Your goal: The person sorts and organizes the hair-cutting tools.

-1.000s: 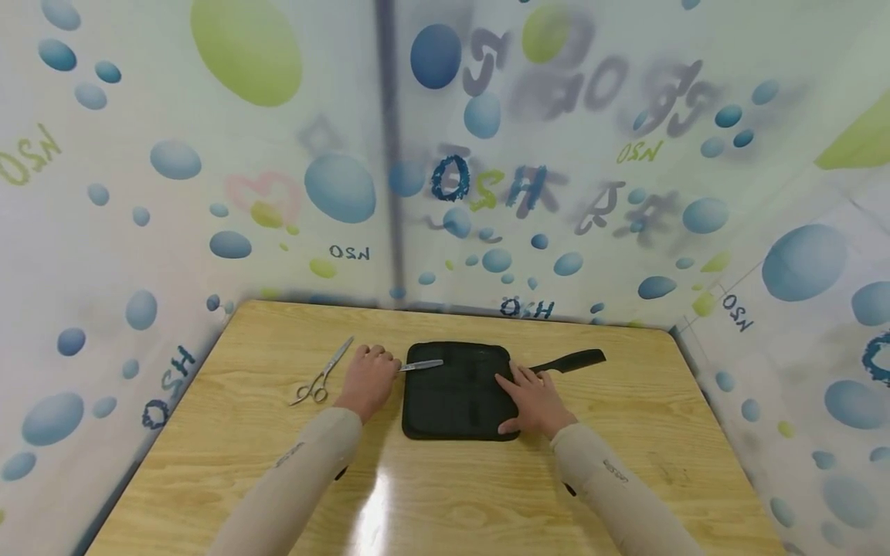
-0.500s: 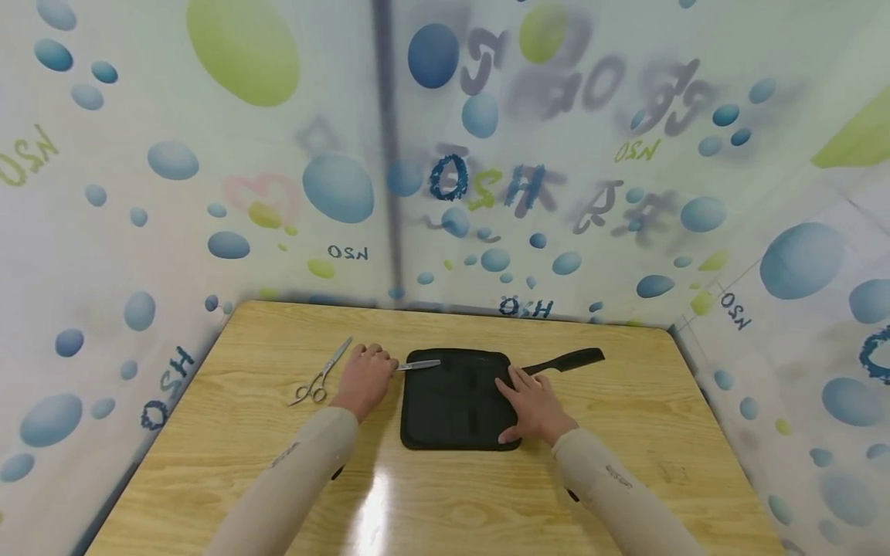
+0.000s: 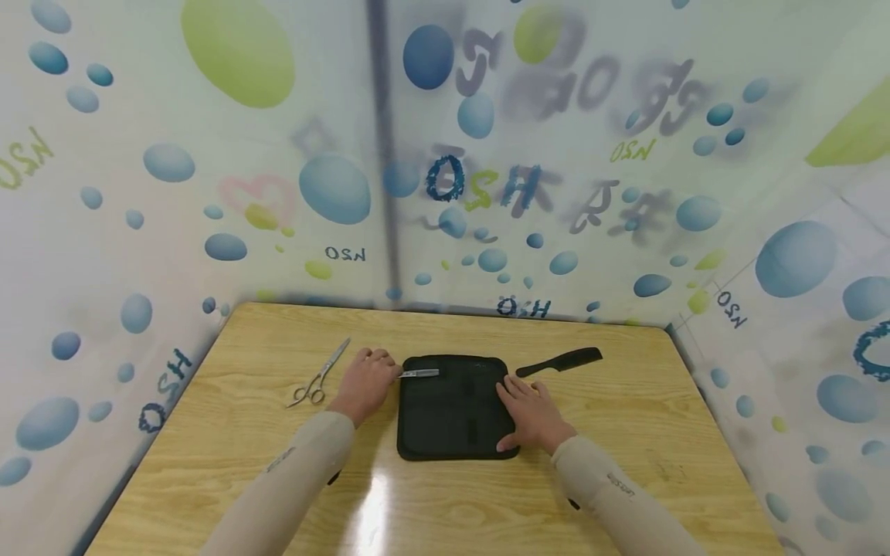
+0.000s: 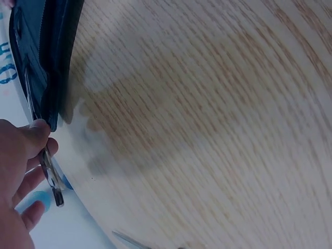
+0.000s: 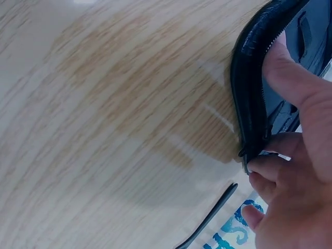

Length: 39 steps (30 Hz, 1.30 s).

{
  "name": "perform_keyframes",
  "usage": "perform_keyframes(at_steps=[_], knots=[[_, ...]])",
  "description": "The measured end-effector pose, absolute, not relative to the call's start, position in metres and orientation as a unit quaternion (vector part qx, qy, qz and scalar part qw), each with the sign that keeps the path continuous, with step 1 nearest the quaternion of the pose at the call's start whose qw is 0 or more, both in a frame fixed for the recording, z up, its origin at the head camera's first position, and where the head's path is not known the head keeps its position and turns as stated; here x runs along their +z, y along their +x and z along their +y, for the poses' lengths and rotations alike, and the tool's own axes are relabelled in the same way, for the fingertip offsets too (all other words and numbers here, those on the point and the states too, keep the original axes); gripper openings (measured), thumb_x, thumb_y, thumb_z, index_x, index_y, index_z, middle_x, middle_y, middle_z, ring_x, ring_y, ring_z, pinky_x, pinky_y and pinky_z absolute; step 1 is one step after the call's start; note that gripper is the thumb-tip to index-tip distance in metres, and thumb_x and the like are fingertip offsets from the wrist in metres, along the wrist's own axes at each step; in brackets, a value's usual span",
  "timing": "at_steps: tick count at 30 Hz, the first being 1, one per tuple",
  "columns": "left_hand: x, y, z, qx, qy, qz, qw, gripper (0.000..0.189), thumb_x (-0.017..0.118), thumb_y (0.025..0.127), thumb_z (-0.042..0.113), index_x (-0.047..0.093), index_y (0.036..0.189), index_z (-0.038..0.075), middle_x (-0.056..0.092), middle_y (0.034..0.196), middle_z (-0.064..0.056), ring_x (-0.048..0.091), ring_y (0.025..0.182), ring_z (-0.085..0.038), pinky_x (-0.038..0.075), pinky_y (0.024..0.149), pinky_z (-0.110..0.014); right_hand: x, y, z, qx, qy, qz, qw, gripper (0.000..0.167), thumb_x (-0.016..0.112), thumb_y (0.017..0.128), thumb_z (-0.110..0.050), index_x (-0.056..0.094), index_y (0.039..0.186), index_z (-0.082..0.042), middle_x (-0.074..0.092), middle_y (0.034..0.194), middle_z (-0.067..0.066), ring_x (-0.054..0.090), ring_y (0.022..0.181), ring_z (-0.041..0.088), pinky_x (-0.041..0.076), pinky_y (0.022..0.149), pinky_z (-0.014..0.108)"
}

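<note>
Mid-frame, the left hand (image 3: 365, 384) is pinching slim silver metal scissors (image 3: 421, 373), the right hand (image 3: 533, 414), fingers spread, seemingly steadying the flat black zippered case (image 3: 448, 421).

Case (image 3: 452, 417) on table (image 3: 480, 513); scissors (image 3: 321, 376) L of case; 2nd scissors (image 3: 422, 373) across its L edge; comb (image 3: 563, 361) R, nr its far corner.

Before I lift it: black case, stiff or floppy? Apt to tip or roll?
The black case is probably pliable: its zippered edge curves in the right wrist view. Tipping or rolling seems unlikely, since it's broad and flat. The sheen along that edge may mean it's slightly slippery.
</note>
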<state>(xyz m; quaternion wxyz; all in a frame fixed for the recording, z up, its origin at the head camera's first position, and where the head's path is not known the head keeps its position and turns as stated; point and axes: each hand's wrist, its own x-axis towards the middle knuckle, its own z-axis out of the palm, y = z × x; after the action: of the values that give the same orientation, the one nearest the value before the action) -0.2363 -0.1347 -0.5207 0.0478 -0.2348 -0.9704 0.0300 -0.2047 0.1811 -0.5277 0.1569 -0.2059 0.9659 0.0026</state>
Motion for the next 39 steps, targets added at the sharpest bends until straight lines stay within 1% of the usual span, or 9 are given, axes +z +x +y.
perform_keyframes(at_steps=[5, 11, 17, 25, 33, 37, 39], knots=[[-0.524, -0.238, -0.134, 0.03, -0.242, -0.969, 0.049, 0.017, 0.067, 0.092, 0.017, 0.073, 0.108, 0.015, 0.072, 0.11, 0.0, 0.06, 0.112, -0.021, 0.042, 0.103, -0.045, -0.527, -0.203, 0.181, 0.006, -0.206, 0.967, 0.152, 0.109, 0.079, 0.067, -0.06, 0.034, 0.152, -0.009, 0.027, 0.161, 0.012, 0.024, 0.15, 0.029, 0.019, 0.118, 0.057], [-0.527, -0.24, -0.132, 0.041, -0.246, -0.967, 0.059, 0.017, 0.065, 0.093, 0.017, 0.073, 0.108, 0.018, 0.072, 0.109, 0.001, 0.06, 0.111, -0.02, 0.043, 0.103, -0.044, -0.525, -0.203, 0.18, 0.003, -0.208, 0.966, 0.154, 0.108, 0.079, 0.068, -0.059, 0.034, 0.152, -0.008, 0.027, 0.161, 0.013, 0.024, 0.15, 0.029, 0.019, 0.118, 0.057], [-0.529, -0.242, -0.128, 0.05, -0.249, -0.965, 0.068, 0.016, 0.068, 0.09, 0.02, 0.073, 0.105, 0.018, 0.072, 0.107, 0.002, 0.06, 0.109, -0.02, 0.043, 0.102, -0.044, -0.525, -0.203, 0.179, 0.007, -0.206, 0.965, 0.16, 0.107, 0.078, 0.069, -0.059, 0.033, 0.152, -0.009, 0.026, 0.161, 0.012, 0.022, 0.151, 0.027, 0.018, 0.119, 0.056], [-0.531, -0.243, -0.122, 0.043, -0.243, -0.967, 0.062, 0.016, 0.069, 0.089, 0.019, 0.073, 0.104, 0.019, 0.072, 0.105, 0.002, 0.06, 0.108, -0.02, 0.043, 0.102, -0.044, -0.524, -0.203, 0.18, 0.007, -0.211, 0.965, 0.155, 0.107, 0.079, 0.068, -0.059, 0.035, 0.151, -0.008, 0.027, 0.161, 0.013, 0.024, 0.15, 0.028, 0.019, 0.118, 0.056], [-0.531, -0.245, -0.116, 0.035, -0.25, -0.966, 0.062, 0.013, 0.068, 0.091, 0.019, 0.074, 0.103, 0.019, 0.072, 0.104, 0.001, 0.06, 0.107, -0.02, 0.044, 0.101, -0.043, -0.526, -0.205, 0.18, 0.01, -0.21, 0.965, 0.154, 0.108, 0.079, 0.068, -0.061, 0.035, 0.151, -0.008, 0.027, 0.161, 0.012, 0.024, 0.15, 0.028, 0.019, 0.119, 0.056], [-0.533, -0.246, -0.112, 0.049, -0.246, -0.966, 0.055, 0.014, 0.067, 0.092, 0.021, 0.073, 0.104, 0.021, 0.072, 0.106, 0.002, 0.059, 0.108, -0.02, 0.043, 0.101, -0.043, -0.527, -0.205, 0.18, 0.009, -0.209, 0.966, 0.151, 0.108, 0.078, 0.067, -0.061, 0.035, 0.151, -0.009, 0.027, 0.161, 0.013, 0.024, 0.15, 0.029, 0.019, 0.118, 0.057], [-0.533, -0.246, -0.11, 0.06, -0.243, -0.967, 0.054, 0.015, 0.065, 0.092, 0.019, 0.073, 0.105, 0.022, 0.071, 0.107, 0.003, 0.059, 0.108, -0.019, 0.043, 0.102, -0.043, -0.527, -0.205, 0.18, 0.006, -0.207, 0.967, 0.15, 0.108, 0.079, 0.067, -0.06, 0.036, 0.151, -0.009, 0.028, 0.16, 0.013, 0.024, 0.15, 0.029, 0.018, 0.118, 0.057]])
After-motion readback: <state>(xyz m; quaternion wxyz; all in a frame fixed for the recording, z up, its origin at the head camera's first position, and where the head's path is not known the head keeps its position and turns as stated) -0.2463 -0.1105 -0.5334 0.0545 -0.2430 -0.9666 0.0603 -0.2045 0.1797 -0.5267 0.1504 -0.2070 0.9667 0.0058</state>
